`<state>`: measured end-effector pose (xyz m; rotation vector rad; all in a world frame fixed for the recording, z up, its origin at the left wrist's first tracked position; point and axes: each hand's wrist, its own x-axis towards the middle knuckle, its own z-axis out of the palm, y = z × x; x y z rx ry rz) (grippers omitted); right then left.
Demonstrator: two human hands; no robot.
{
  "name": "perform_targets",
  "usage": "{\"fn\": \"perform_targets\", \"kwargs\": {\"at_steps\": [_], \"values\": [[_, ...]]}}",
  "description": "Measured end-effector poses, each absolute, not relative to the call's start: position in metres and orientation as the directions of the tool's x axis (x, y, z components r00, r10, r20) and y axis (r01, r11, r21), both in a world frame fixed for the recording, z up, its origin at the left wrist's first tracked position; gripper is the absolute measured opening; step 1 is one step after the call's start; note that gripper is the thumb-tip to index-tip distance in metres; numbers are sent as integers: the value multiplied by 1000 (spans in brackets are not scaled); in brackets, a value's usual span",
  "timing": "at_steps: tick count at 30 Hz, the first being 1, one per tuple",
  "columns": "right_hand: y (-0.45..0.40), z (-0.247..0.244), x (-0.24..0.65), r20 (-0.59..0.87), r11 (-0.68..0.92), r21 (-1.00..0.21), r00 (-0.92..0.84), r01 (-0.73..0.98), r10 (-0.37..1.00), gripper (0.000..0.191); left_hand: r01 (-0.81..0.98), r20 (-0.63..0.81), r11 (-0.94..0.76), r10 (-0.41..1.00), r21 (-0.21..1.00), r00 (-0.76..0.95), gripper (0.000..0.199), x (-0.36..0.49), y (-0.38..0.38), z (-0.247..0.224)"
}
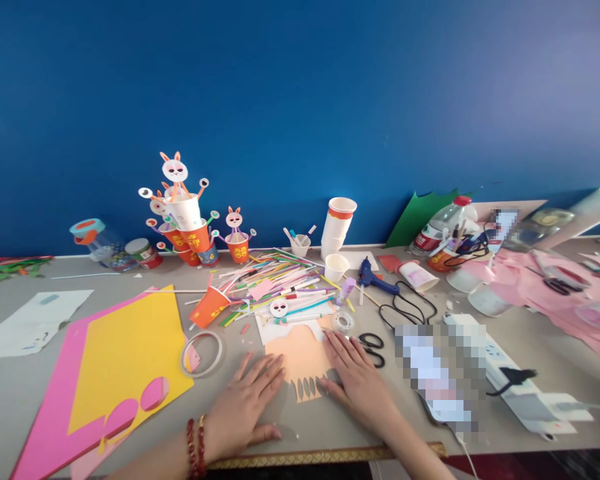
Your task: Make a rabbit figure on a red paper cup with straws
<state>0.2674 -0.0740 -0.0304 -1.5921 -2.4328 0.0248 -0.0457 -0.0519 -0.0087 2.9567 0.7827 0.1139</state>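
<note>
A peach-coloured sheet of paper lies between my hands, with several leaf-shaped cutouts along its near edge. My left hand rests flat on the table, fingers spread, its fingertips by the sheet's left side. On the right side, my right hand lies flat with its fingers stretched out over the sheet's edge. Black-handled scissors sit just beyond the right hand, their blades partly hidden. A roll of clear tape is close to the sheet's far right corner. Neither hand grips anything.
Left are yellow card on pink card and a tape ring. Behind lie many straws and pens, rabbit-topped cups, stacked paper cups and a blue glue gun. Right are a phone and power strip.
</note>
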Motion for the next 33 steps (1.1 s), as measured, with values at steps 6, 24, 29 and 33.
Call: {"fn": "perform_targets", "kwargs": {"at_steps": [6,24,29,33], "values": [[-83,-31,268,223,470,-134,-435,872,872,76,526,143,-850,518,-28,844,79,-63,-45,-9],[-89,-7,271,460,269,-407,-58,873,886,30,627,350,-697,717,348,603,27,-56,-28,-5],[-81,4,276,533,287,-397,-35,872,845,32,686,429,-665,734,296,526,31,-68,-12,0],[-72,-1,278,590,361,-437,-40,824,807,22,694,364,-663,742,280,563,53,-73,-5,1]]}}
